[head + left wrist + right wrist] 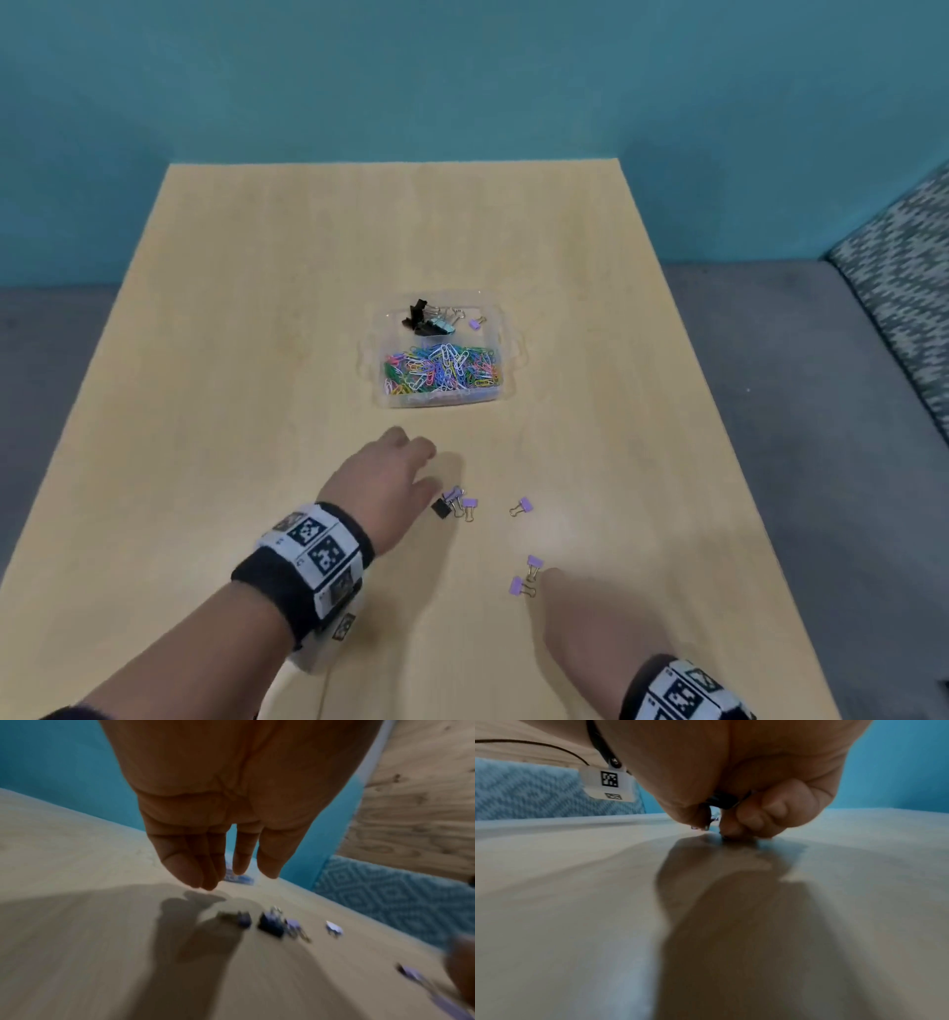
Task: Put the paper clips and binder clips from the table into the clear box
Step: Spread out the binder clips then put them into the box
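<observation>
— Where do we stand with the left hand (382, 475)?
— It hovers over the surface (257, 360), its fingers (180, 866) straight and loosely together, holding nothing. The cluster of clips (454, 502), one black and a few purple, lies just beside our fingertips on their right side, handles trailing away to the right and towards us

— And the right hand (590, 611)?
— It sits low at the near edge, its fingers (757, 817) curled down to the surface and pinched around something dark; we think it's a binder clip, though blur hides the detail. The purple pair (525, 578) lies touching or nearly touching its leading tip, on the left

— So who takes what?
— We judge the left nearer the cluster, the right nearer the pair, and the lone purple clip (522, 506) sits between both

— And the clear box (506, 329)?
— Straight ahead, well beyond both hands, paper clips in its near compartment, binder clips in the far one
</observation>
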The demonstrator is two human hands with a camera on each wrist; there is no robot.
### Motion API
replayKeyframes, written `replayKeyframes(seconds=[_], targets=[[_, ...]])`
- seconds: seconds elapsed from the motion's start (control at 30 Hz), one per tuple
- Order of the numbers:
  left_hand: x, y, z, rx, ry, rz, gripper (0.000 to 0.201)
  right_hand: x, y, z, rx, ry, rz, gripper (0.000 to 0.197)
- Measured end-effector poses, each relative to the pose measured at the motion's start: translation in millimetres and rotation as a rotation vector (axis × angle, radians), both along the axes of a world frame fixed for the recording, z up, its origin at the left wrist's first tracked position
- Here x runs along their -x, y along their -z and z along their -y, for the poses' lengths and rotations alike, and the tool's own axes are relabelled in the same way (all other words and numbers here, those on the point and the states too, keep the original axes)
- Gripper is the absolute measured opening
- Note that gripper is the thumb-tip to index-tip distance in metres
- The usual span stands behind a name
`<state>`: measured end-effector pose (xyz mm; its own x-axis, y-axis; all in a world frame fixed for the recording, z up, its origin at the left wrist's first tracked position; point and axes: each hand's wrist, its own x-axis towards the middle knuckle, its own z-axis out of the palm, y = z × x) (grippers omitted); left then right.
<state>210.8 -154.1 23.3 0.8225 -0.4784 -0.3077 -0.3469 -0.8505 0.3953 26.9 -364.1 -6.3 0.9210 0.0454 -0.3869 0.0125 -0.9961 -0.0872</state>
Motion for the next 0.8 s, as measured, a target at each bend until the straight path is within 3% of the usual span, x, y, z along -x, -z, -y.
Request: replayKeyframes(seconds=[0.17, 0.23, 0.33, 0.43, 0.53, 0.6, 0.73, 0.8], targets=[[22, 21, -1, -0.142, 0.138, 0.005, 0.024, -16, -24, 13, 0.061, -0.057, -0.164, 0.022], [23, 27, -2, -0.132, 0.148, 0.015, 0.018, -29, -28, 25, 0.051, 0.077, -0.214, 0.011], [20, 28, -2, -0.097, 0.146, 0.005, 0.012, -60, -51, 41, -0.244, 0.425, -0.108, 0.009], [19, 25, -3, -0.071, 0.108, -0.023, 0.013, -117, -81, 44, -0.466, 0.55, 0.108, 0.016], [22, 27, -2, -0.073, 0.083, -0.034, 0.016, -190, -100, 29, -0.513, 0.442, 0.246, 0.015], [26, 27, 1, -0.084, 0.044, -0.043, 0.02, -235, -103, 11, -0.444, 0.32, 0.254, 0.013], [30, 23, 1, 0.139, -0.247, -0.155, 0.011, -303, -95, -26, -0.069, -0.009, 0.151, 0.006], [37, 30, -2, 0.307, -0.44, -0.29, 0.015, -323, -86, -37, -0.004, -0.081, 0.133, 0.006]])
